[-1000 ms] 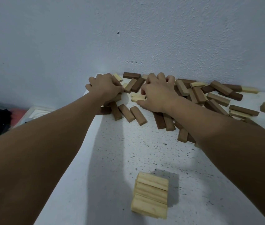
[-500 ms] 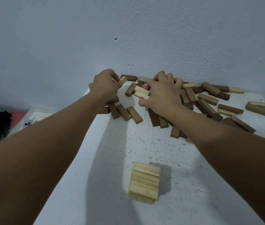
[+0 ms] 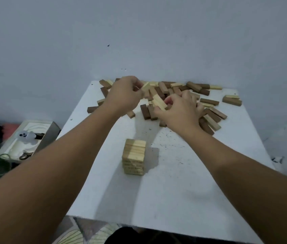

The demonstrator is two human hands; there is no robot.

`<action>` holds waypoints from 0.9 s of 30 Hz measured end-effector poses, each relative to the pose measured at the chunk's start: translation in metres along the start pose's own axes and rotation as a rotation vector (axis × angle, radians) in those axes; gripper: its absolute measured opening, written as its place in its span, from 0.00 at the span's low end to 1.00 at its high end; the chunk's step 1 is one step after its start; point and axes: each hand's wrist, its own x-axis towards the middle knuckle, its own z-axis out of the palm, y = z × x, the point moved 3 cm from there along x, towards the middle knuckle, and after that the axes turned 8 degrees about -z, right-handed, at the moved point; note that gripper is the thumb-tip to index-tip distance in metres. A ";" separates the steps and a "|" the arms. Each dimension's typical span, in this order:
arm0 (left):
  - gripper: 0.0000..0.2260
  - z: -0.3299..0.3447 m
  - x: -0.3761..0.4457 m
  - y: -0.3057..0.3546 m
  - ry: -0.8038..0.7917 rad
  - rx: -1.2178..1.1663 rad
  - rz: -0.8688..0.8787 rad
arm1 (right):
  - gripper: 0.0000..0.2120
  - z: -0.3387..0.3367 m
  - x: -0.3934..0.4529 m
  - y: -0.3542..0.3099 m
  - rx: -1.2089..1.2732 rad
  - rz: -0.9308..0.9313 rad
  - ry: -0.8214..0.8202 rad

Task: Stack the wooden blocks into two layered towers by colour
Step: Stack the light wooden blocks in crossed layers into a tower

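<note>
Left hand [image 3: 124,95] and right hand [image 3: 181,110] each pinching pale blocks [image 3: 158,102].

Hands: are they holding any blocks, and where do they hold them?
Yes. The left hand pinches a light block by its near end. The right hand grips another light block by its near end.

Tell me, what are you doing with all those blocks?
A person is sorting wooden blocks by colour into towers. The left hand pinches one light block and the right hand grips more light blocks, both over the mixed pile of dark and light blocks at the far side of the white table. One light tower already stands nearer the person. No dark tower is visible yet.
</note>
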 end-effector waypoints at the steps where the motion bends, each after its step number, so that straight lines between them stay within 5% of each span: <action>1: 0.05 0.003 -0.012 0.009 0.003 -0.002 0.023 | 0.17 -0.006 -0.010 0.006 -0.004 0.027 -0.009; 18: 0.13 0.092 -0.185 0.053 -0.109 0.235 0.094 | 0.20 -0.062 -0.185 0.092 -0.131 0.194 -0.147; 27: 0.14 0.145 -0.216 0.004 -0.136 0.043 0.001 | 0.22 -0.054 -0.211 0.112 0.057 0.237 -0.154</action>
